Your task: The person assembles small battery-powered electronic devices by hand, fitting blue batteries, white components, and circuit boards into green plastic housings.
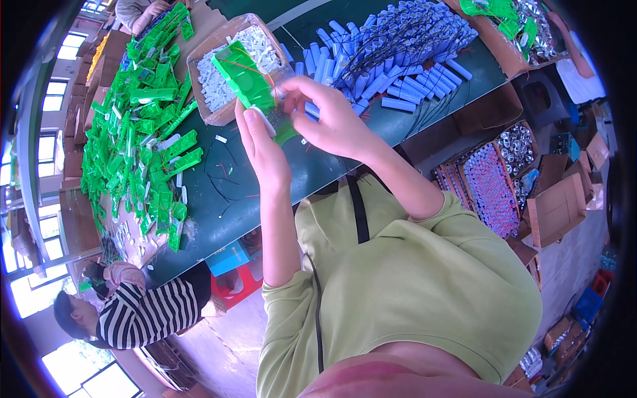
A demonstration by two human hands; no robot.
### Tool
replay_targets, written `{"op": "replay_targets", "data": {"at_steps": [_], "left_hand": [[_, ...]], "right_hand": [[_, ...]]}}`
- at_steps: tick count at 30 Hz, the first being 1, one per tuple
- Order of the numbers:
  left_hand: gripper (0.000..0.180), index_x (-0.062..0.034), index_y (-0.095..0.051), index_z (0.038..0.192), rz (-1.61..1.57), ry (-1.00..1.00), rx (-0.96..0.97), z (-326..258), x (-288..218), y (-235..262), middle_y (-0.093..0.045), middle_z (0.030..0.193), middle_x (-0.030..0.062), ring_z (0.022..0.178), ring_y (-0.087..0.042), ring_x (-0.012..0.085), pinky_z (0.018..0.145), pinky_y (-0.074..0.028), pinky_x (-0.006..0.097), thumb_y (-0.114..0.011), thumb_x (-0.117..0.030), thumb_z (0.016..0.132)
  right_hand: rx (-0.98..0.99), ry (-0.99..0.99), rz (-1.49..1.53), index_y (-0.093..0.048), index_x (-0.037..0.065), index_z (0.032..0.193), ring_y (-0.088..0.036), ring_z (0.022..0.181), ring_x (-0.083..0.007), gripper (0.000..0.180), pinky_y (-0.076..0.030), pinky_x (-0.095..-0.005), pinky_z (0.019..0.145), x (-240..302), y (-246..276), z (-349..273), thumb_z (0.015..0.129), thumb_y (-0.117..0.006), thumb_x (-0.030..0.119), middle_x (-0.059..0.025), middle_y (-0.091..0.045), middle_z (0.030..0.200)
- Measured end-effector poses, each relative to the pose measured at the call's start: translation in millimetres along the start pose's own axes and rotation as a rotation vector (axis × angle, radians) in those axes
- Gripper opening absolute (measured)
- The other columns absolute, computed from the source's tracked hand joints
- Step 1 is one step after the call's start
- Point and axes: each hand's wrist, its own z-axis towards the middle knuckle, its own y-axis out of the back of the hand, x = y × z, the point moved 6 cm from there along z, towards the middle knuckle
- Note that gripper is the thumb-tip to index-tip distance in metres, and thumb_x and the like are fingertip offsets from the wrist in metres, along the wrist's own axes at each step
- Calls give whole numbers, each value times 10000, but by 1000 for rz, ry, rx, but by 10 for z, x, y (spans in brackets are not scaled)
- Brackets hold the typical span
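Observation:
A bright green plastic casing [244, 74] with a thin red-orange wire across it is held tilted above the table. My left hand [264, 154] grips its lower end, thumb along the near side, where a white piece [263, 122] shows. At the casing's right edge is my right hand [337, 125], its fingers curled and pinched together. Those fingertips are slightly blurred, and what they pinch is hidden. Behind the casing stands an open box [194, 85] of small white parts [213, 96]. Right of it lie many blue cylindrical batteries [401, 93] with black wires.
Green casings [154, 95] are heaped along the left of the dark green table [279, 211]. Loose wires lie on the tabletop. A person in a striped top [149, 312] works at lower left; others are at the far edges. Boxes of cells [491, 182] stand low at right.

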Motion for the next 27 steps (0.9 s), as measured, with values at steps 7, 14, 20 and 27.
{"op": "replay_targets", "data": {"at_steps": [7, 14, 20, 27], "left_hand": [[419, -24, -375, 1312, 110, 19, 106, -75, -3, -107, -524, 1105, 63, 1005, -479, 115, 878, -360, 257, -277, -283, 998], [439, -41, -365, 1316, -109, 148, 17, 133, 262, 14, -515, 1120, 61, 1022, -485, 135, 899, -370, 286, -290, -330, 994], [351, -56, -386, 1272, -195, 177, 67, 209, 221, -125, -512, 1046, 39, 929, -485, 103, 817, -397, 263, -434, -196, 954], [281, -60, -438, 1190, -66, 256, 198, 377, 345, -34, -568, 932, 84, 733, -547, 134, 666, -467, 275, -447, -141, 921]], "right_hand": [[-198, -100, 60, -596, 11, 888, -514, 587, -58, 138, -402, -221, 532, -160, 75, 102, 828, -628, 132, -34, -584, 695], [-234, 83, -277, -489, 31, 756, -557, 610, -305, 116, -408, -395, 564, -42, -164, 34, 753, -605, 33, -117, -548, 641], [-327, 289, -478, -501, 41, 757, -517, 632, -299, 125, -386, -381, 578, 14, -121, 31, 730, -622, 24, -98, -516, 664], [-3, -49, -702, -578, 64, 913, -625, 654, -265, 147, -476, -332, 589, -345, 647, 691, 868, -534, 197, -121, -616, 705]]}}
